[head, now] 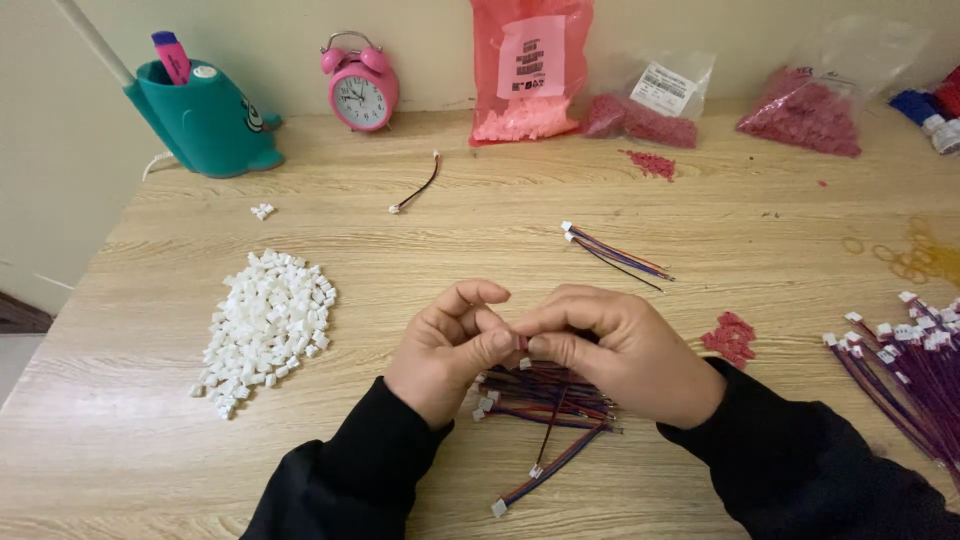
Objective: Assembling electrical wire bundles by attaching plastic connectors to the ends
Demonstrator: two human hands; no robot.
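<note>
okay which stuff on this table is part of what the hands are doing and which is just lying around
In use: left hand, right hand, wire bundle, white connector pile, small red pieces, finished wires.

Lying about: pink alarm clock, teal pen holder.

Small red connector (522, 343) pinched between fingertips, above wire bundle (545, 398)

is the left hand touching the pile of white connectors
Apart. The head view shows bare wooden table between the left hand and the pile of white connectors, which lies well off to its left.

Matt grained wooden table (700, 210), glossy white plastic connectors (268, 325).
</note>
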